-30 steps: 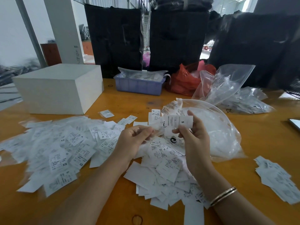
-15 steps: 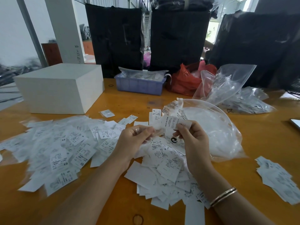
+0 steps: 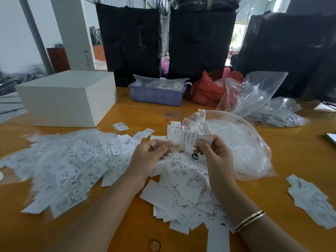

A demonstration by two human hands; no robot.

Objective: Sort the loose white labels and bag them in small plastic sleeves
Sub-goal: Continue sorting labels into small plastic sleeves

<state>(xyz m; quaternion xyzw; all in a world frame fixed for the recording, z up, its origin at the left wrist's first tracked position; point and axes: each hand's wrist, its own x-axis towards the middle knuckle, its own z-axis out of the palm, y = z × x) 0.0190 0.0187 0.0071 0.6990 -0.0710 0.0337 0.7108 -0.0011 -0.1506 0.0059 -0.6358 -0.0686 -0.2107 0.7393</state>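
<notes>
Labels (image 3: 190, 180) heaped under both hands, more spread left of left hand. Right hand (image 3: 216, 157) fingers curled, pinching one white label (image 3: 194, 139) at its right end. Left hand (image 3: 151, 155) curled, pinching small clear sleeve (image 3: 177, 148) beside that label. Both forearms angled inward, hands raised just above heap. Bare orange table (image 3: 291, 160) right of right hand.

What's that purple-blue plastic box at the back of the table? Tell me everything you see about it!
The purple-blue plastic tray is a shallow, rectangular bin with ribbed sides and an open top. It sits flat on the orange wooden table, towards the far edge, between the big white box and the red plastic bag. Clear plastic packets with printed white slips are heaped inside and stick up above its rim. Neither hand touches it.
</notes>
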